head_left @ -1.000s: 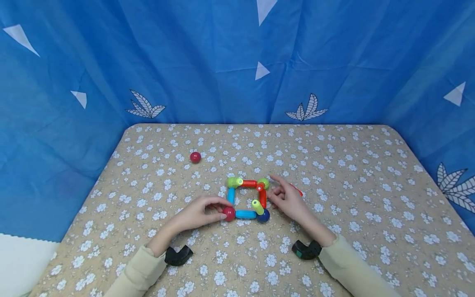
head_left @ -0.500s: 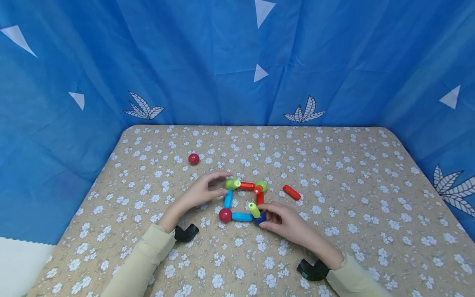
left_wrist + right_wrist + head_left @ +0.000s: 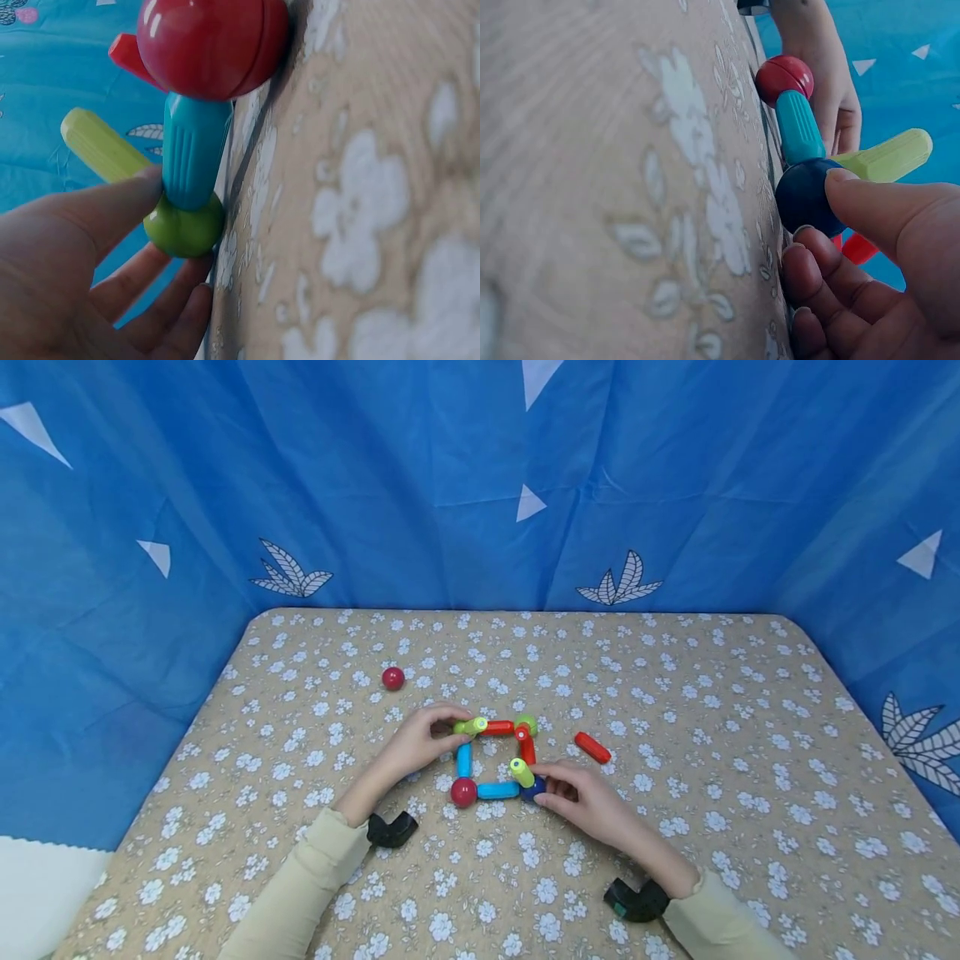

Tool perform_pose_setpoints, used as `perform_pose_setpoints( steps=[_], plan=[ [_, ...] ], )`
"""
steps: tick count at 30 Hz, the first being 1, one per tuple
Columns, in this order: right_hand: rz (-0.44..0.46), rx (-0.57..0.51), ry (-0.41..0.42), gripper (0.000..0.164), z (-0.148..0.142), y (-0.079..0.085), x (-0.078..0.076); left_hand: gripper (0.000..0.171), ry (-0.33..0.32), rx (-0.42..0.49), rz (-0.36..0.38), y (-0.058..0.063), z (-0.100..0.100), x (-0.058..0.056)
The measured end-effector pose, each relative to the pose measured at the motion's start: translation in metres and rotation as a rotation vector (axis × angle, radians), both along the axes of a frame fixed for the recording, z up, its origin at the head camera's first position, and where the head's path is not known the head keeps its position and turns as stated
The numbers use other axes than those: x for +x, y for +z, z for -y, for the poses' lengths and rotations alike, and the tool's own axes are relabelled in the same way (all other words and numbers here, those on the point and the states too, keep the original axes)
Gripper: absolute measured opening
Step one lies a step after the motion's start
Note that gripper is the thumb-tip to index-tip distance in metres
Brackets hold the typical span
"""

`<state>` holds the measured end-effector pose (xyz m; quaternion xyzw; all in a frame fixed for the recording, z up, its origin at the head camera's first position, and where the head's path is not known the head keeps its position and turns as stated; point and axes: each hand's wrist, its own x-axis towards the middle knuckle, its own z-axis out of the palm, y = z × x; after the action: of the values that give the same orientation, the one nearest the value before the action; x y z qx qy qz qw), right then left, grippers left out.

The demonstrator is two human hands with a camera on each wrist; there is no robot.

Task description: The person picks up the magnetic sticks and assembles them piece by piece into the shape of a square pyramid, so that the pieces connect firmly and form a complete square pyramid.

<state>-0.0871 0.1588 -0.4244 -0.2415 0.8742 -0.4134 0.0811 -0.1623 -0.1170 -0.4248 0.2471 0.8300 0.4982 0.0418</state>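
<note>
A square of magnetic rods and balls lies on the floral cloth. My left hand (image 3: 420, 742) grips its far-left green ball (image 3: 184, 232), thumb by the base of a raised yellow-green rod (image 3: 101, 142). At the near-right corner, my right hand (image 3: 588, 802) holds the dark blue ball (image 3: 806, 199) between thumb and fingers; another yellow-green rod (image 3: 889, 156) rises from it. The near-left corner is a red ball (image 3: 463, 792), joined to two blue rods (image 3: 498, 790). Red rods (image 3: 498, 727) form the other sides, meeting at a second green ball (image 3: 527, 722) with a raised red rod (image 3: 522, 734).
A loose red ball (image 3: 393, 678) lies behind and left of the square. To the right is a loose red rod (image 3: 592, 747). Blue curtains (image 3: 480, 485) rise behind the table and at its sides.
My left hand has moved from the near-left red ball to the far-left green ball. My right hand has come from beside the square's right side down to the dark blue ball.
</note>
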Motion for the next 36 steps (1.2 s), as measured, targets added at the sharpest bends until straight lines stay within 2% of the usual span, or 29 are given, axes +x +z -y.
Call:
perform_pose_setpoints(
  steps=[3,5,9,11,12,16,19,24,29,36],
  plan=[
    [-0.013,-0.016,-0.006,0.036,-0.003,0.002,-0.001,0.026,0.02,0.006,0.012,-0.001,-0.001,0.0],
    [-0.051,-0.042,-0.039,0.033,-0.006,0.004,-0.003,0.026,0.029,0.004,0.008,-0.002,-0.001,0.0],
    [-0.176,-0.037,-0.224,0.029,-0.018,0.01,-0.011,0.027,0.034,-0.001,-0.006,-0.003,-0.002,0.0],
    [-0.198,0.03,-0.309,0.032,-0.026,0.01,-0.017,0.027,0.032,0.002,-0.01,-0.004,-0.002,0.0],
    [-0.185,0.071,-0.34,0.035,-0.03,0.01,-0.02,0.027,0.03,0.013,-0.008,-0.004,-0.001,0.0],
    [-0.119,0.225,-0.373,0.042,-0.039,0.005,-0.028,0.025,0.024,0.035,0.015,0.018,-0.004,0.012],
    [-0.086,0.262,-0.383,0.034,-0.04,0.004,-0.033,0.025,0.026,0.034,0.027,0.035,-0.007,0.021],
    [-0.074,0.267,-0.392,0.024,-0.04,0.005,-0.036,0.025,0.036,0.034,0.02,0.034,-0.006,0.021],
    [-0.054,0.173,-0.418,0.022,-0.043,0.003,-0.035,0.025,0.032,0.04,0.026,0.033,-0.005,0.02],
    [0.14,-0.17,-0.405,0.026,-0.041,0.008,-0.032,0.026,0.028,0.037,0.048,0.032,-0.004,0.02]
  ],
)
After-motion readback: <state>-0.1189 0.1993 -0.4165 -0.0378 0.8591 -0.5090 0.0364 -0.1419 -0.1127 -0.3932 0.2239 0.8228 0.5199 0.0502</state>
